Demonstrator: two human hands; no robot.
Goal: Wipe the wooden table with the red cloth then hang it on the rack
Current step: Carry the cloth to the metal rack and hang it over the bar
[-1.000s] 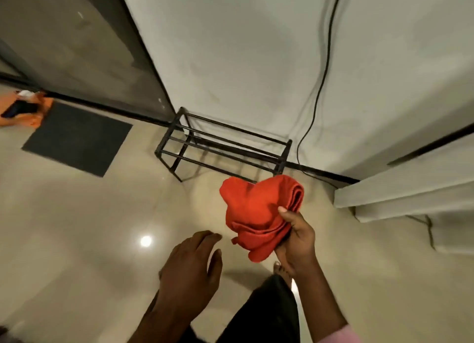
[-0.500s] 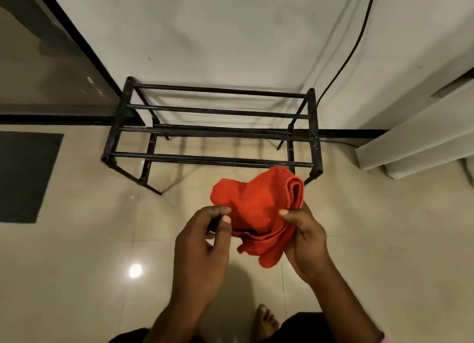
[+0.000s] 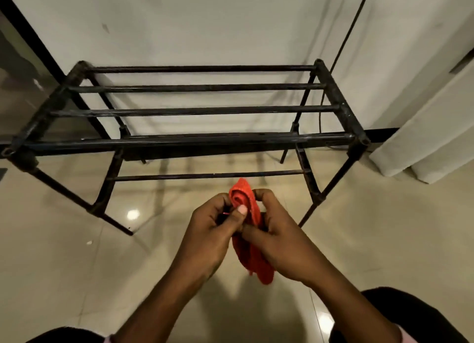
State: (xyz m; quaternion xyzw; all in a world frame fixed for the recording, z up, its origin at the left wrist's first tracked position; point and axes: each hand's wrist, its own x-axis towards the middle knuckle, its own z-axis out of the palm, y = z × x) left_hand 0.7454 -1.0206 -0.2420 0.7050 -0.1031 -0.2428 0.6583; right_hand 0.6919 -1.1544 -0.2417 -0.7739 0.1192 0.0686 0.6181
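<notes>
The red cloth point(image 3: 245, 204) is bunched between both my hands, just in front of the black metal rack point(image 3: 189, 140). My left hand point(image 3: 213, 235) pinches its upper edge with thumb and fingers. My right hand point(image 3: 279, 240) grips the cloth from the right, and a loose end hangs down below the palm. The rack stands against the white wall, its top made of several horizontal bars with nothing on them. The wooden table is not in view.
A black cable point(image 3: 343, 42) runs down the wall behind the rack's right end. White panels point(image 3: 425, 127) lean at the right. A dark glass door frame point(image 3: 23, 32) stands at the left. The beige tiled floor point(image 3: 64, 252) is glossy.
I have moved much closer to the rack, which now fills the view. My left hand came up and took hold of the cloth, which is now squeezed narrower between both hands.
</notes>
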